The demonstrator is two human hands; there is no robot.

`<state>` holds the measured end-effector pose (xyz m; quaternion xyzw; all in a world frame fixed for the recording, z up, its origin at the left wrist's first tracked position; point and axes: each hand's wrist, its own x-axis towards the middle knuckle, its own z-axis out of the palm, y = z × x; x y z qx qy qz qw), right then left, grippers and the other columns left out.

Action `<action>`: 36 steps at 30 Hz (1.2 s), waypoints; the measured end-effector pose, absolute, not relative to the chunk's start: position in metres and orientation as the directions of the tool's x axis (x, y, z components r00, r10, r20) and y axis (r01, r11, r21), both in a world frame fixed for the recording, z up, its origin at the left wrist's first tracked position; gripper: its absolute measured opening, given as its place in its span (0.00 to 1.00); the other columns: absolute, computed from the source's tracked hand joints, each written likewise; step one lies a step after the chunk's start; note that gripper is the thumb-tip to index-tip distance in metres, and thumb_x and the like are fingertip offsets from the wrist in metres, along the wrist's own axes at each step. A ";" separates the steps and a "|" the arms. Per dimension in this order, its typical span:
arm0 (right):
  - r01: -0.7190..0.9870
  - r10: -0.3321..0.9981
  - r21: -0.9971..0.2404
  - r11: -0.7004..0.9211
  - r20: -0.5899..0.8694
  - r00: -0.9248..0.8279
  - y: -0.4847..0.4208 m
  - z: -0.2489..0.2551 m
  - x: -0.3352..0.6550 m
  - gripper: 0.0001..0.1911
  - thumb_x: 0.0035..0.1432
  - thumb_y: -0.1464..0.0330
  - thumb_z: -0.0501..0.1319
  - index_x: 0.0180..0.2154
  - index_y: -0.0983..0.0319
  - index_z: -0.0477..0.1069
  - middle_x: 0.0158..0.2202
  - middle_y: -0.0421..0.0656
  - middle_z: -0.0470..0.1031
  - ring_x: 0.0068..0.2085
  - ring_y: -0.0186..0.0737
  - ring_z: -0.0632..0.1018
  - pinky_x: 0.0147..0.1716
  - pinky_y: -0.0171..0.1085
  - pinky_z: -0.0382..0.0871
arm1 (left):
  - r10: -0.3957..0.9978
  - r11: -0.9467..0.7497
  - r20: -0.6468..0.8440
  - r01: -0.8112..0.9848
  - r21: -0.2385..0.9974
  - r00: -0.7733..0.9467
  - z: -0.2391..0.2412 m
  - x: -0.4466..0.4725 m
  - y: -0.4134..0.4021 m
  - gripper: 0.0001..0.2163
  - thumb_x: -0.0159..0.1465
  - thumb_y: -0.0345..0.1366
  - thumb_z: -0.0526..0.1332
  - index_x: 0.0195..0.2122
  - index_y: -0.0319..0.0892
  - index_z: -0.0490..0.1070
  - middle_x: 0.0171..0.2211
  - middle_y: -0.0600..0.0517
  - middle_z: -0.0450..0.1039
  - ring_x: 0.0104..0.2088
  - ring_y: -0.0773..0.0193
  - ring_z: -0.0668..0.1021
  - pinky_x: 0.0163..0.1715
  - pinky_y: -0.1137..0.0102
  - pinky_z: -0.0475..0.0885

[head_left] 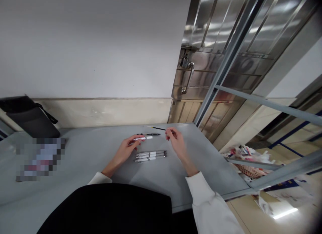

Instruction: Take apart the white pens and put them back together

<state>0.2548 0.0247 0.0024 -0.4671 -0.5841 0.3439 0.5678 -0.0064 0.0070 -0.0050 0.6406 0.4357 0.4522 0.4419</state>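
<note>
Over the grey table, my left hand (pixel 129 145) is closed round a white pen barrel (pixel 148 137), whose end points right. My right hand (pixel 174 136) pinches a thin dark pen refill (pixel 158 128) by one end; its yellowish tip points left, above the table. Between and beyond the hands a dark pen (pixel 154 134) lies on the tabletop, partly hidden behind the white barrel. Nearer to me, several white-and-silver pens (pixel 151 156) lie side by side in a row, touched by neither hand.
The grey table (pixel 95 153) meets a wall at its far side. A black case with a strap (pixel 37 115) and a blurred-out flat item (pixel 41 158) are at the left. Metal frame bars (pixel 231 56) rise on the right, with a basket (pixel 249 170) of bags beyond the edge.
</note>
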 end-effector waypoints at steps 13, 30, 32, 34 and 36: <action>0.237 0.926 -0.922 0.306 0.346 0.150 0.017 0.009 0.256 0.34 0.66 0.41 0.52 0.18 0.56 0.57 0.21 0.40 0.63 0.26 0.41 0.65 0.30 0.42 0.59 | 0.961 -0.225 0.203 0.109 0.968 0.188 -0.008 -0.009 0.009 0.20 0.66 0.51 0.64 0.51 0.43 0.80 0.44 0.45 0.82 0.39 0.58 0.78 0.33 0.69 0.74; 0.163 0.935 -0.946 0.282 0.309 0.177 0.018 0.012 0.256 0.39 0.61 0.34 0.52 0.14 0.56 0.55 0.18 0.41 0.63 0.23 0.39 0.65 0.27 0.42 0.60 | 0.965 -0.228 0.217 0.064 0.972 0.150 -0.010 -0.010 0.011 0.20 0.66 0.52 0.64 0.49 0.43 0.80 0.42 0.45 0.81 0.37 0.60 0.78 0.32 0.70 0.74; 0.163 0.933 -0.945 0.282 0.310 0.183 0.017 0.013 0.256 0.39 0.61 0.35 0.52 0.14 0.56 0.55 0.18 0.41 0.63 0.23 0.39 0.66 0.27 0.42 0.61 | 0.966 -0.223 0.212 0.061 0.973 0.147 -0.009 -0.010 0.011 0.19 0.66 0.52 0.64 0.49 0.43 0.80 0.42 0.45 0.81 0.37 0.60 0.78 0.32 0.70 0.74; 0.166 0.931 -0.945 0.283 0.312 0.189 0.017 0.013 0.257 0.38 0.62 0.36 0.52 0.14 0.56 0.54 0.17 0.41 0.63 0.22 0.39 0.66 0.27 0.42 0.61 | 0.967 -0.223 0.211 0.068 0.973 0.144 -0.008 -0.010 0.010 0.19 0.66 0.52 0.64 0.49 0.43 0.80 0.42 0.45 0.81 0.38 0.60 0.78 0.32 0.70 0.74; 0.174 0.929 -0.943 0.283 0.315 0.197 0.018 0.012 0.257 0.38 0.63 0.37 0.53 0.14 0.56 0.55 0.17 0.41 0.64 0.22 0.40 0.67 0.28 0.43 0.62 | 0.966 -0.224 0.212 0.074 0.972 0.147 -0.007 -0.009 0.010 0.20 0.66 0.53 0.64 0.49 0.43 0.80 0.42 0.45 0.81 0.38 0.59 0.78 0.32 0.70 0.74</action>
